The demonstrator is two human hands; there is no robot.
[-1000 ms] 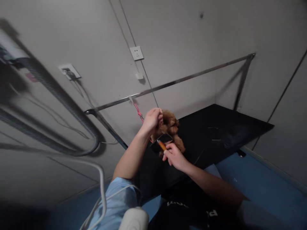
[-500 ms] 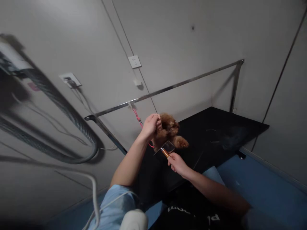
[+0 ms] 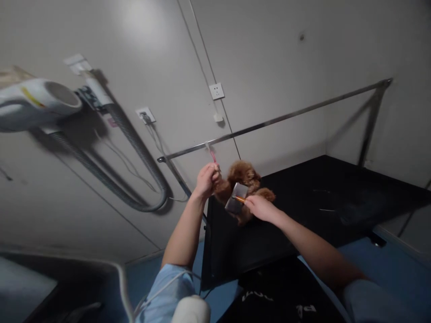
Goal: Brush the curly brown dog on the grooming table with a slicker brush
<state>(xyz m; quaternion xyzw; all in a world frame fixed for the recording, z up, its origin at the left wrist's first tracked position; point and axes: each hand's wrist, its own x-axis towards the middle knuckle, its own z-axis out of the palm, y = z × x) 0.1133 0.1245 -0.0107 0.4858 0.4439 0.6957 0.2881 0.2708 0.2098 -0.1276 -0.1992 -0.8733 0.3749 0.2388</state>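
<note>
A brown curly-haired dog (image 3: 245, 172) is on the black grooming table (image 3: 303, 188). My left hand (image 3: 206, 180) is closed on the end of one of the dog's legs (image 3: 222, 189), drawn out to the left. In my right hand (image 3: 261, 208) is a slicker brush (image 3: 237, 196) with an orange handle. Its flat head lies against the fur at the dog's front, bristles hidden on the far side. A pink leash (image 3: 213, 155) runs down from the metal bar behind my left hand.
A metal rail (image 3: 269, 122) spans the back of the table by the wall. On the left hang a white dryer (image 3: 37, 103) and its grey ribbed hose (image 3: 134, 143). A rounded white object (image 3: 191, 309) with a cable sits close below me. A small light-coloured tool (image 3: 326, 210) lies on the table.
The view has swung left. My left hand has moved from beside the dog's head out to the left with the leg. The brush has risen and turned its back towards me.
</note>
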